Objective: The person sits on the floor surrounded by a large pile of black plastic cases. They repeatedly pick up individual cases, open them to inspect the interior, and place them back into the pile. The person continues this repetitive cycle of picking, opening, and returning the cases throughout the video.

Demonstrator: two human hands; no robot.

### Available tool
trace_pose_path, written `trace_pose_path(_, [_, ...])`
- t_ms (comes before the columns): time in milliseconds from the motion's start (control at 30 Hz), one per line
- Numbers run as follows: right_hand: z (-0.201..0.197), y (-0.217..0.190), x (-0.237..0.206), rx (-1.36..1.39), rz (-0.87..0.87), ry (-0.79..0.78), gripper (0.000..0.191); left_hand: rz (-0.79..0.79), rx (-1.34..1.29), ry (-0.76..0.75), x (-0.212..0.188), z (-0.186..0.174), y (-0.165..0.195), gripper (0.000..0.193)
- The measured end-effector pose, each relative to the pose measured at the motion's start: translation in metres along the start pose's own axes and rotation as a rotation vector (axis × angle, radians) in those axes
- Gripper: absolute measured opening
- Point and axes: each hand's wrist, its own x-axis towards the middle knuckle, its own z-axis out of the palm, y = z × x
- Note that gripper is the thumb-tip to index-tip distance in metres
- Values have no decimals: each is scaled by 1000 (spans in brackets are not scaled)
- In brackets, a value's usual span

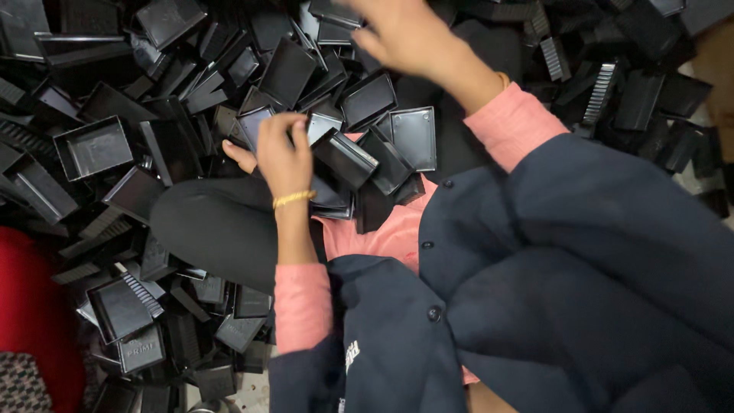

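**Q:** What are the two hands doing?

**A:** The view looks down on a person sitting on the floor in a heap of black plastic trays. The left hand, with a gold bangle on its wrist, sits at the middle of the frame. Its grip is pressed together, pinching a small black rectangular tray by its near edge. The right hand reaches out at the top of the frame over the heap, blurred. Its fingers are spread and I cannot tell whether they touch anything.

**Q:** Which way does the held tray lie?

**A:** Its open side faces up, showing a glossy bluish-grey inner floor. Its long axis runs roughly away from the person, tilted slightly left. It sits just above the person's black-clad knee.

**Q:** What is right beside it?

**A:** Just right of the left hand, several more trays lean on the person's lap. One long tray tilts down to the right, and a flat rectangular lid lies face up with a raised rim.

**Q:** Any labels or signs?

**A:** At lower left a tray shows pale raised lettering on its face. A small white printed mark sits on the dark navy jacket, near the bottom centre. A red object fills the lower left corner.
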Motion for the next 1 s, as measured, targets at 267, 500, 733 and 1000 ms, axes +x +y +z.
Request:
trace_pose_path(267, [23, 39, -66, -174, -205, 105, 48, -303, 439, -511, 11, 29, -12, 41])
trace_pose_path(500, [62, 8, -51, 18, -121, -477, 18, -204, -343, -23, -20, -32, -18, 22])
trace_pose_path(733, [6, -10, -86, 17, -58, -83, 25, -371, -1457, 157, -24, -46, 6, 54])
trace_pose_path(1000, [-20, -82, -142, 1308, 222, -58, 51, -728, -1624, -37, -38, 33, 51, 48])
